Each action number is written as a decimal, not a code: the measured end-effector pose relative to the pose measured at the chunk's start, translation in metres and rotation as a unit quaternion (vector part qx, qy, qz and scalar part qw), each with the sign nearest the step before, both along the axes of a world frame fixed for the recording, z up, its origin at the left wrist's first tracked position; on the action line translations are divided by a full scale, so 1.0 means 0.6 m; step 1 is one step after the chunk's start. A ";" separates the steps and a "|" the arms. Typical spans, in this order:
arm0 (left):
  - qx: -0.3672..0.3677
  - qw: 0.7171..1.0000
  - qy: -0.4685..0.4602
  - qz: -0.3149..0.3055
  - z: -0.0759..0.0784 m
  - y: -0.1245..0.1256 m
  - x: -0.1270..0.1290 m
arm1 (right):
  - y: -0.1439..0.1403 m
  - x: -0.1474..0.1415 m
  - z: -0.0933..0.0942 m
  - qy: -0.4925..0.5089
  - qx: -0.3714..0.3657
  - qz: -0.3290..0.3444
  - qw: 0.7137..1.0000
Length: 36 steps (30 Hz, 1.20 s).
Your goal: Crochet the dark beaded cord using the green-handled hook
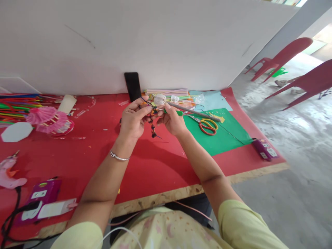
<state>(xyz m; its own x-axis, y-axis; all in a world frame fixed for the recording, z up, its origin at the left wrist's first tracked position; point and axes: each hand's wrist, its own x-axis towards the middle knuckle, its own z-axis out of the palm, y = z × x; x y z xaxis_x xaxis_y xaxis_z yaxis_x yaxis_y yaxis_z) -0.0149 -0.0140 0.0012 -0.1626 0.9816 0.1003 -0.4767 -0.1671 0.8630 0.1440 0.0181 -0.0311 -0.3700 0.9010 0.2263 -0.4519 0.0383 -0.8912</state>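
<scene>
Strip of fuzzy, orange-and-black mottled material [153, 129] hangs between the hands, above the red-covered table [103, 148]. The left hand [132, 119] has its fingers pinched on the strip's dark upper part; the right hand [173, 120] has its fingers closed on a slim tool with a smooth green handle [179, 113] and thin shaft. For good control, pinch close to the shaft, steady both wrists and apply light, even force; the strip probably bends easily. Beyond the hands: a rounded whitish ball [159, 99] and a straight grey rod [197, 112]. Rightward, metal scissors with red-and-yellow looped handles [203, 121] lie on a flat green sheet [220, 141]. Leftward: a pleated pink ornament [49, 119].
</scene>
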 end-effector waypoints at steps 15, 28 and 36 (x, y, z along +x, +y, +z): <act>0.038 0.998 0.004 0.054 -0.004 0.001 0.004 | -0.023 0.002 0.024 -0.063 0.112 -0.113 0.985; 0.018 0.999 0.014 0.035 0.004 -0.005 0.006 | -0.036 -0.004 0.015 -0.073 0.118 -0.147 0.979; 0.043 0.996 0.057 0.053 0.003 -0.005 0.002 | -0.037 -0.003 0.016 -0.088 0.065 -0.126 0.986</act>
